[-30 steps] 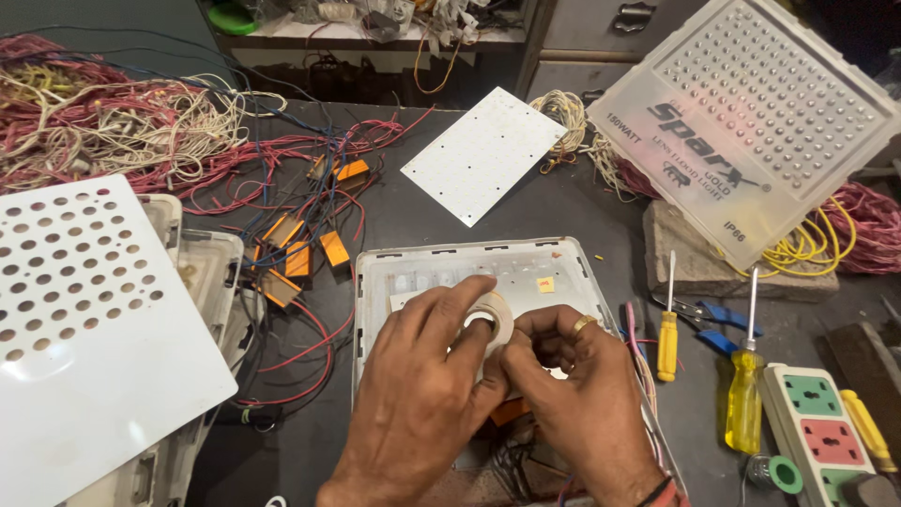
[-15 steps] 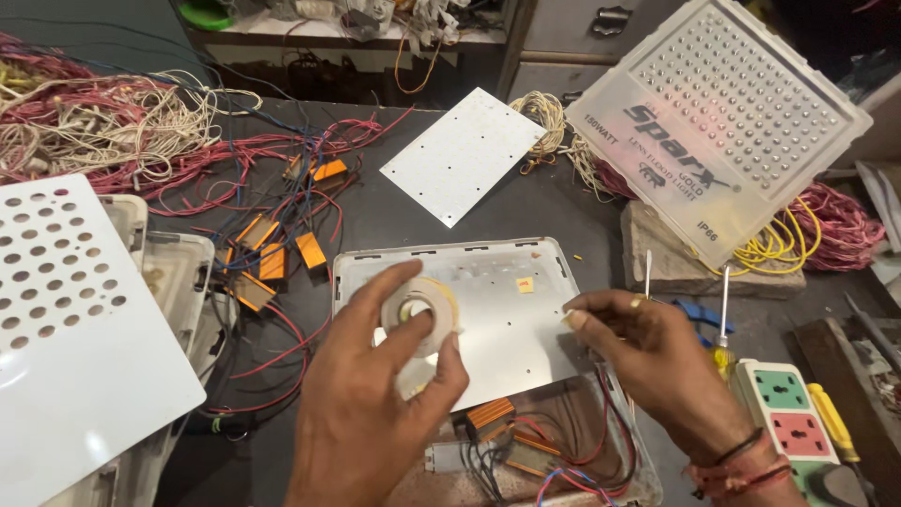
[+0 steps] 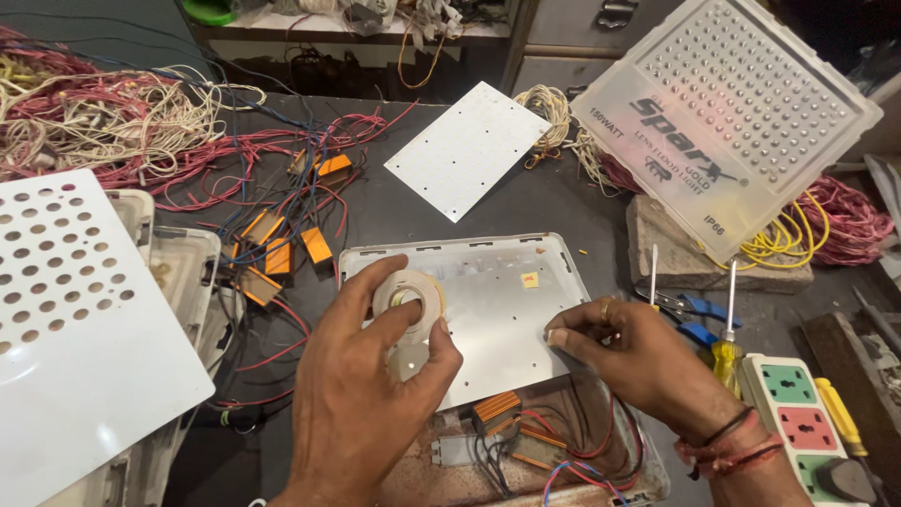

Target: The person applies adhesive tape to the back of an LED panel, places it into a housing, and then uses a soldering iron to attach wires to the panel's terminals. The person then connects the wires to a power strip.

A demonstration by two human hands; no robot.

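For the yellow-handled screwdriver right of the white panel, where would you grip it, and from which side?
Grip the yellow-handled screwdriver by its thick handle, coming from above and the near side. It lies flat on the bench with the thin shaft pointing away, and the handle end sits nearest the right hand. The socket strip crowds its right side.

Single head-worn view, steeply down, close over the cluttered workbench
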